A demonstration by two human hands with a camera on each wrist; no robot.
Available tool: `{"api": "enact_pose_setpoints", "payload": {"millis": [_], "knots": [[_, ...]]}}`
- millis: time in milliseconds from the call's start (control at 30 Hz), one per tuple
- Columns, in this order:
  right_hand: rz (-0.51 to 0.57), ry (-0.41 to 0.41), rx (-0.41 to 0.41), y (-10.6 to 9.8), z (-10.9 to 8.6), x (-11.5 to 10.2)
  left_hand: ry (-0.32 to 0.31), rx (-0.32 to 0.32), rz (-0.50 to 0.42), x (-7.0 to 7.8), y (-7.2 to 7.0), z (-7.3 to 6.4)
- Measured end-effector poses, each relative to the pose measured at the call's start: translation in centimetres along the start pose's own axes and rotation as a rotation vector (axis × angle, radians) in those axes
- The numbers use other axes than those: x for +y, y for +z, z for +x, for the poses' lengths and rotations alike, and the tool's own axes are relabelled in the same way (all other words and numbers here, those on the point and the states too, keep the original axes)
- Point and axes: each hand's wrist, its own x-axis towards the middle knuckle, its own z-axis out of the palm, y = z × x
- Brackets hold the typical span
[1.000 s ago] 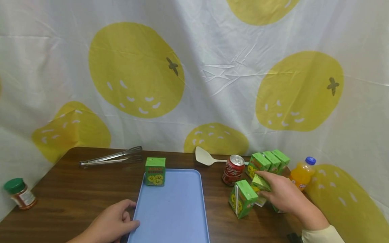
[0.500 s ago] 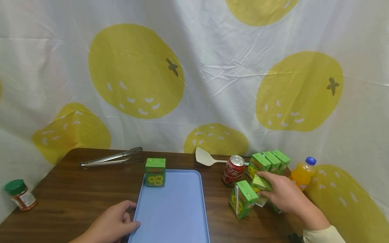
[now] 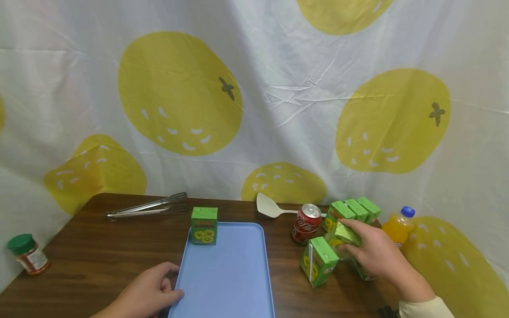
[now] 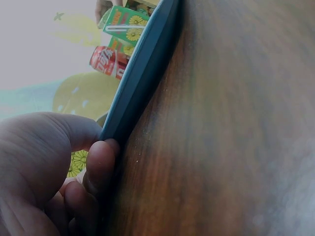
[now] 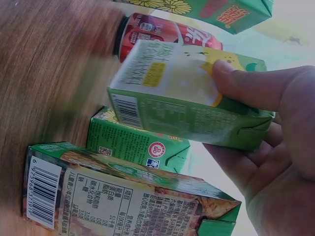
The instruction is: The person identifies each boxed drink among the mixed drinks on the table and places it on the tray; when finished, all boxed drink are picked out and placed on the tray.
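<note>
My right hand grips a light green drink carton with a yellow and white front, tilted and above the table in the right wrist view. Close below it stand a brown-and-green carton and a green carton. Left of this hand is a green carton with a straw; several more cartons stand in a row behind. With thumb and fingers, my left hand pinches the left rim of a blue tray. Another green carton stands at that tray's far left corner.
A red soda can stands between the tray and the cartons, in front of a white spatula. An orange drink bottle is at far right. Metal tongs lie at back left, and a green-lidded spice jar stands at the left edge.
My right hand has risen slightly and shifted right with the light green carton, which is now more tilted. My left hand and the tray stay in place.
</note>
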Motion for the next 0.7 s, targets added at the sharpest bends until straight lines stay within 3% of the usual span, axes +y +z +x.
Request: {"api": "enact_pose_setpoints", "payload": {"millis": [267, 700], "knots": [[-0.056, -0.134, 0.194, 0.15, -0.07, 0.01, -0.003, -0.006, -0.009, -0.11, 0.01, 0.08], [-0.071, -0.311, 0.397, 0.5, 0.45, 0.26, -0.028, 0.0, -0.006, -0.22, 0.07, 0.23]]}}
